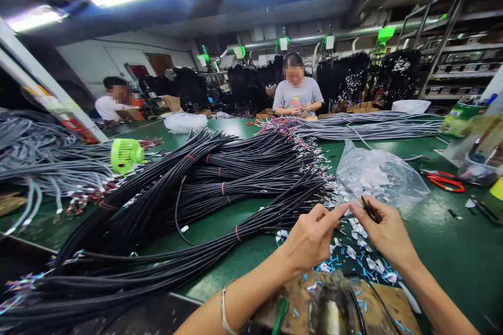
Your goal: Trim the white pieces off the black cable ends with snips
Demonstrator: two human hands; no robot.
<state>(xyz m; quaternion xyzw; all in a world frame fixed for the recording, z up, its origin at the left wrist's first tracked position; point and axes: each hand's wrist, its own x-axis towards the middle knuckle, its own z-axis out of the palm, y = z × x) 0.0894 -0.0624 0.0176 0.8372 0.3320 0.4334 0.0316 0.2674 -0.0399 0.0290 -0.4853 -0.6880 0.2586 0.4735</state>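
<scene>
The person's left hand (310, 238) and right hand (387, 230) meet above the green bench (451, 251), just in front of a clear plastic bag (379, 175). The left grip is pinched, thumb against forefinger, on something too small to make out. The right grip is clenched on a thin dark wire end (369, 209), which sticks up between its fingers, close to the left fingertips. Under both hands lie scattered white and blue scraps (361, 259). Left of the hands, big bundles of black cables (204, 188) sprawl across the bench, their stripped ends pointing toward the bag. Red scissors (446, 180) lie to the right, well apart. A worn wooden block (338, 303) sits at the near edge. Across the bench another person (297, 93) works on grey cables (369, 126).
</scene>
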